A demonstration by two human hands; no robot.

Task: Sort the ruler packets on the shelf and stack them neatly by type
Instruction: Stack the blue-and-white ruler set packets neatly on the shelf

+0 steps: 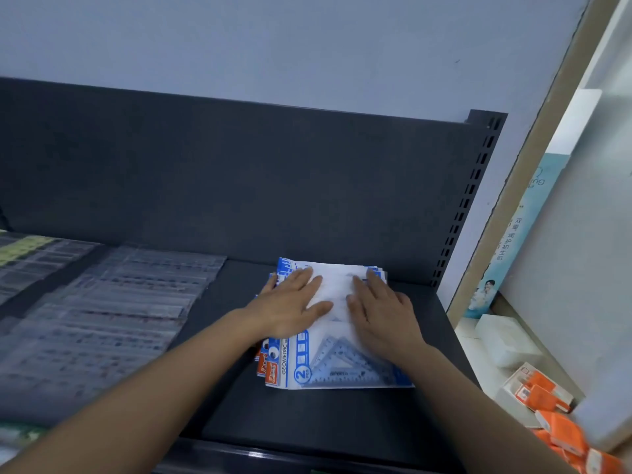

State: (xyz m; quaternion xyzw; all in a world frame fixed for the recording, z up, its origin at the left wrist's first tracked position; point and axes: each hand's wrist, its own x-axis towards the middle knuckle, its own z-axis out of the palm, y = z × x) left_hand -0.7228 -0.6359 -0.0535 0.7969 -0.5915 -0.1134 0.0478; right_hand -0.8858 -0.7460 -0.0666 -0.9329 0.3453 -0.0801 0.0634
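We press both hands — left (290, 307), right (381, 311) — spread flat on the packets (337, 362): light, slick, prone to sliding — best squared at the edges.

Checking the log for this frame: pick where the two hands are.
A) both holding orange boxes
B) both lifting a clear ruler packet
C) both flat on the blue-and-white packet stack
C: the left hand and right hand lie with fingers straight on top of the blue-and-white packet stack on the dark shelf.
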